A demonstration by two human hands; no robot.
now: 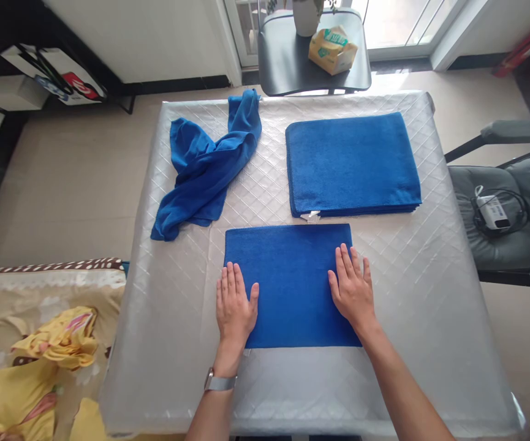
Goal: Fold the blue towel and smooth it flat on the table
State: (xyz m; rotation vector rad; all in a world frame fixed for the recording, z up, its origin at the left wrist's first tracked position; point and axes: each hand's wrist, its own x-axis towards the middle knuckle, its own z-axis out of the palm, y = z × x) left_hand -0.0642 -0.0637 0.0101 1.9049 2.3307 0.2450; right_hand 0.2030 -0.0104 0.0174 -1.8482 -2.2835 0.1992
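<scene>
A blue towel (pixel 296 288), folded into a flat rectangle, lies in front of me on the table. My left hand (pixel 236 304) rests flat on its left edge, fingers stretched out and pointing away from me. On the right edge lies my right hand (pixel 352 285), also flat, with the fingers slightly spread. Neither hand grips anything. Just beyond, to the right, is a neat stack of folded blue towels (pixel 354 162) with a white tag at its near edge. A crumpled blue towel (pixel 214 168) lies loosely at the far left.
A silvery quilted cover (pixel 173 318) spans the table. Behind it, a black chair (pixel 283 55) holds a plant pot and a tissue pack (pixel 333 50). At right, a grey armchair (pixel 462 184) carries a white device with a cable. Yellow cloths (pixel 62 337) lie on a bed at left.
</scene>
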